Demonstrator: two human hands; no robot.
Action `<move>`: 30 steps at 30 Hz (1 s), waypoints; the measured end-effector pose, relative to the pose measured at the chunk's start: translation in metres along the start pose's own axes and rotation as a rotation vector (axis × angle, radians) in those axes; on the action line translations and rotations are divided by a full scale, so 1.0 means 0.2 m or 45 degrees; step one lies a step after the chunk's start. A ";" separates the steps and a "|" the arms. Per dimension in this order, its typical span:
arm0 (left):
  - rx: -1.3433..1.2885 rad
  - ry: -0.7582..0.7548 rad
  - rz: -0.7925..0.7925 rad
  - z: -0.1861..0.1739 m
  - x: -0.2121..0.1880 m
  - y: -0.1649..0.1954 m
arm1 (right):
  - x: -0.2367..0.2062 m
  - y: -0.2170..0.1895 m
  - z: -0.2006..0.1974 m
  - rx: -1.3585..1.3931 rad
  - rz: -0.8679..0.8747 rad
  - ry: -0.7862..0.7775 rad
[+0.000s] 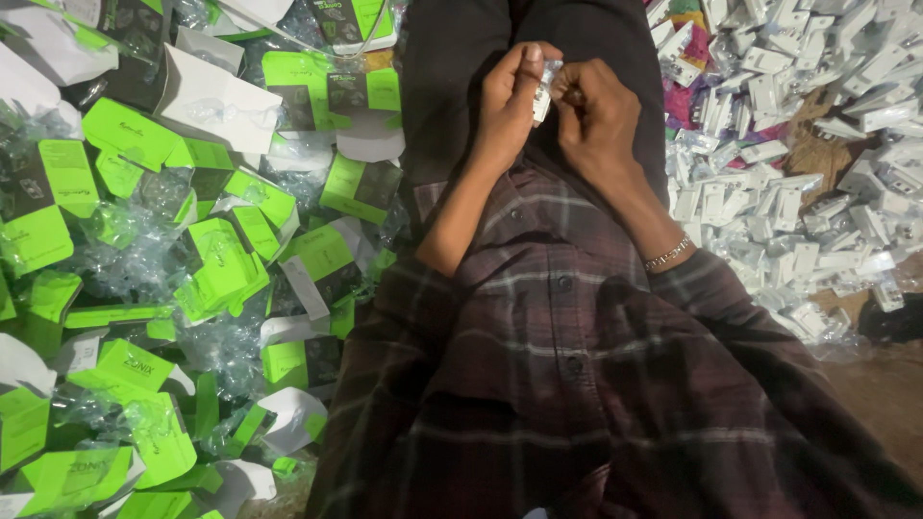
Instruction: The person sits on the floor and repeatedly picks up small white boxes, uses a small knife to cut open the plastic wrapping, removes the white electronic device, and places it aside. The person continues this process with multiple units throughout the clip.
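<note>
My left hand and my right hand meet over my lap, above my dark trousers. Both pinch one small clear-wrapped white item between their fingertips. The left thumb and fingers hold its left edge; the right fingers grip its right side. A metal bracelet sits on my right wrist. My plaid shirt fills the lower middle of the view.
A heap of green-and-black card packages and crumpled clear plastic wrappers covers the floor on the left. A large pile of small white items in clear wrap lies on the right. Bare brown floor shows at lower right.
</note>
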State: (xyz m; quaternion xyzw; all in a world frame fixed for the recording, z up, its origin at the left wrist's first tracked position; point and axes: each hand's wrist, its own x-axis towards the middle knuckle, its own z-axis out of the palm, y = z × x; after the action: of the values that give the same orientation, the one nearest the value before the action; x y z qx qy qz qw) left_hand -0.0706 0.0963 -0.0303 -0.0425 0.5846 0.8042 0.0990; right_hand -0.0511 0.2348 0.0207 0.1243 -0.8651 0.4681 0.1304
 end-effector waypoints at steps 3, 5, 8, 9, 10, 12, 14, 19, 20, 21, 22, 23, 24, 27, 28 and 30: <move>0.155 0.042 0.278 0.03 0.01 0.01 | -0.02 0.05 0.04 0.147 0.124 0.086; 0.215 0.042 0.301 0.05 0.02 0.01 | -0.04 0.08 0.05 0.274 0.226 0.124; 0.248 0.031 0.315 0.06 0.03 0.01 | -0.07 0.11 0.07 0.445 0.349 0.145; 0.252 0.026 0.318 0.07 0.03 0.00 | -0.07 0.12 0.08 0.467 0.364 0.154; 0.285 0.035 0.347 0.07 0.04 0.00 | -0.07 0.13 0.08 0.487 0.380 0.162; 0.355 0.058 0.400 0.08 0.03 -0.02 | -0.06 0.15 0.07 0.488 0.357 0.211; 0.349 0.051 0.391 0.08 0.02 -0.04 | -0.03 0.17 0.05 0.514 0.333 0.276; 0.089 -0.128 0.238 0.04 0.01 -0.05 | 0.03 0.18 -0.02 0.240 0.263 0.241; 0.008 -0.129 0.193 0.03 0.01 -0.05 | 0.04 0.18 -0.03 0.343 0.333 0.230; -0.078 -0.132 0.143 0.03 0.01 -0.04 | 0.04 0.16 -0.04 0.443 0.408 0.217; -0.149 -0.180 0.111 0.03 0.01 -0.03 | 0.04 0.15 -0.04 0.543 0.481 0.202; -0.214 -0.227 0.081 0.02 0.01 -0.02 | 0.04 0.13 -0.04 0.587 0.513 0.211; -0.275 -0.275 0.054 0.01 0.00 -0.01 | 0.05 0.12 -0.05 0.634 0.541 0.222; -0.389 -0.366 -0.013 0.00 0.01 0.01 | 0.07 0.07 -0.07 0.688 0.521 0.232; -0.388 -0.316 -0.020 0.00 0.01 0.01 | 0.07 0.05 -0.07 0.689 0.498 0.233; -0.377 -0.216 -0.026 -0.01 0.02 0.00 | 0.06 0.02 -0.09 0.639 0.382 0.235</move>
State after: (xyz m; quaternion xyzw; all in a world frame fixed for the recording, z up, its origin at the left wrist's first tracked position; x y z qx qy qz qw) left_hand -0.0744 0.0947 -0.0317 0.0057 0.4487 0.8812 0.1488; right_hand -0.0619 0.2516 0.0315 -0.0196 -0.7157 0.6906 0.1029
